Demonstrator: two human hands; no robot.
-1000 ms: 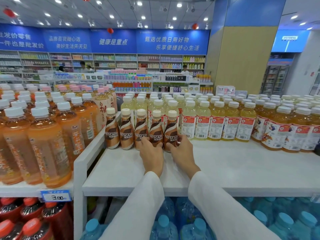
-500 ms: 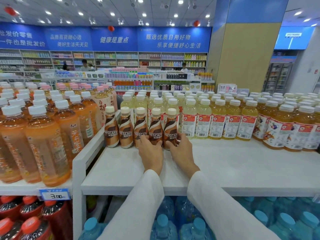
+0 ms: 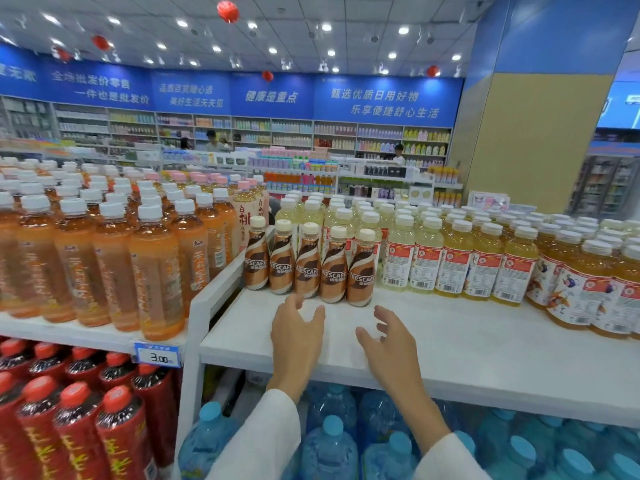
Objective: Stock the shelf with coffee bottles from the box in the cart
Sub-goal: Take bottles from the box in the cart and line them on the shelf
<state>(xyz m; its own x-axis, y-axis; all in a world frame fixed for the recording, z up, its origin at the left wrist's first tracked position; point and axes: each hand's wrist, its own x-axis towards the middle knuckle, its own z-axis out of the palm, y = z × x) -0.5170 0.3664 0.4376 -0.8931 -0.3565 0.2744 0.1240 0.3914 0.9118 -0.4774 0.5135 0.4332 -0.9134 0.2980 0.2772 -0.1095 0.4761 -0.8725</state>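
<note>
Your left hand [image 3: 298, 336]: fingers loosely spread, holding nothing, over the white shelf board [image 3: 467, 344].
Your right hand [image 3: 389, 341]: relaxed and empty too, just beside the left.
Brown-and-cream plastic coffee bottles [image 3: 308, 271]: five upright in a row, just beyond your fingertips.
Hard to tell: whether your left fingertips touch a bottle.
Hidden: pale yellow drink bottles [image 3: 398, 258] partly covered behind the row.
Cut off: your white sleeves [image 3: 270, 441] at the bottom edge.

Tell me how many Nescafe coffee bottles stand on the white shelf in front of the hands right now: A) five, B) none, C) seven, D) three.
A: five Nescafe bottles stand side by side on the white shelf, just beyond the left hand and right hand, which hold nothing.
</note>
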